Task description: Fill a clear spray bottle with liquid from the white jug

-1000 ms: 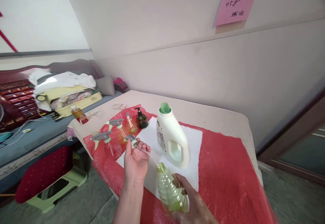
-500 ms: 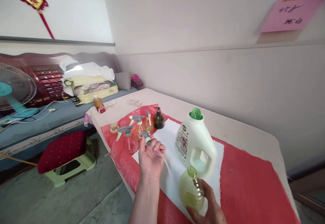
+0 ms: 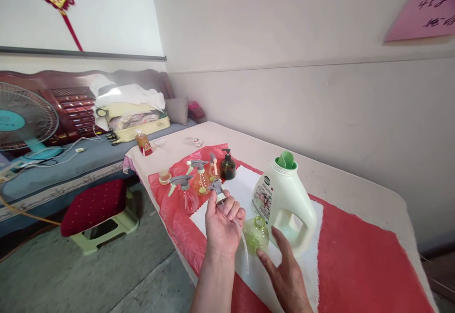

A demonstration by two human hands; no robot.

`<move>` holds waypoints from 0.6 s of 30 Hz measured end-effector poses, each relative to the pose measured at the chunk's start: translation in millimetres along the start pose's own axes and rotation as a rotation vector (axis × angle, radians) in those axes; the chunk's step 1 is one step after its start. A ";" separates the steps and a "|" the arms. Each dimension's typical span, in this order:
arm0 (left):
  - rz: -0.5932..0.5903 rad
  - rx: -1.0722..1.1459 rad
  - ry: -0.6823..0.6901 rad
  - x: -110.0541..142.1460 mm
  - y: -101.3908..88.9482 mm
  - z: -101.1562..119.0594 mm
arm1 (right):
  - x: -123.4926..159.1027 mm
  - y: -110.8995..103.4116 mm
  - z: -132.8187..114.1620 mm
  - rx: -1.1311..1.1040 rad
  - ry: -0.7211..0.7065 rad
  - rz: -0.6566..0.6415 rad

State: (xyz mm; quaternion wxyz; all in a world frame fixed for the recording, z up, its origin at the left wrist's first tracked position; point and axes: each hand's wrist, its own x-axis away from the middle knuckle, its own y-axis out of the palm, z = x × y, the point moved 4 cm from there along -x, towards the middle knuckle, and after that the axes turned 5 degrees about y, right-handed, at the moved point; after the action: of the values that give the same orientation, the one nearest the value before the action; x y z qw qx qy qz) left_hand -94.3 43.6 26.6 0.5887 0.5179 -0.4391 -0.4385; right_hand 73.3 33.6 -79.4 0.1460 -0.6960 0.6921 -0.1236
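Observation:
My left hand (image 3: 224, 220) is closed round a spray trigger head (image 3: 218, 191), palm up, with its thin clear dip tube (image 3: 246, 251) hanging below the fingers. Right of it, a round yellow-green bottle (image 3: 256, 237) without a top stands on the white cloth (image 3: 239, 187). Beside this bottle my right hand (image 3: 286, 272) is open, thumb and fingers spread; whether a fingertip still touches it is hard to tell. A big pale green jug (image 3: 280, 190) with a green spout stands just behind.
Several spray bottles (image 3: 187, 198) and a dark pump bottle (image 3: 227, 167) stand on the red sheet (image 3: 362, 256) at the table's left. A drink bottle (image 3: 143, 143) is near the far corner. A red-topped stool (image 3: 95, 209) stands on the floor, left of the table.
My right hand has set the yellow-green bottle down on the white cloth, further from me, and loosened its hold. My left hand still holds the spray head, now turned more upright.

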 end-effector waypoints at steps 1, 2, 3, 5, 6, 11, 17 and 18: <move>0.000 -0.001 0.002 -0.3 0.1 -0.6 | 1.6 -7.4 -8.2 -0.011 0.008 0.060; 0.001 -0.001 0.001 -0.5 0.1 -1.5 | 2.0 -13.5 -17.4 -0.026 0.012 0.120; 0.005 0.001 0.001 -0.7 -0.1 -2.5 | 0.9 -17.4 -26.9 -0.041 0.010 0.171; 0.016 0.005 -0.004 -0.8 -0.9 -4.7 | -6.2 -17.9 -44.0 -0.055 -0.012 0.218; 0.023 0.008 -0.008 -0.8 -1.4 -5.8 | -11.8 -15.8 -50.6 -0.059 -0.032 0.234; 0.034 -0.010 -0.026 -2.3 -4.0 -10.9 | -50.0 -8.0 -60.2 -0.081 -0.021 0.324; 0.041 -0.048 -0.031 -4.5 -7.1 -12.1 | -79.6 -42.2 -70.3 -0.093 0.036 0.320; 0.041 -0.050 -0.028 -4.4 -7.2 -11.2 | -79.9 -52.8 -72.8 -0.074 0.022 0.323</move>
State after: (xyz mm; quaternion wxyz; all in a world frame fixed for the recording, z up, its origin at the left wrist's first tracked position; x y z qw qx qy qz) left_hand -84.8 49.8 18.3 0.6042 0.4879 -0.4465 -0.4445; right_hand 94.2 111.1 10.2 0.1306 -0.5790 0.8007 -0.0806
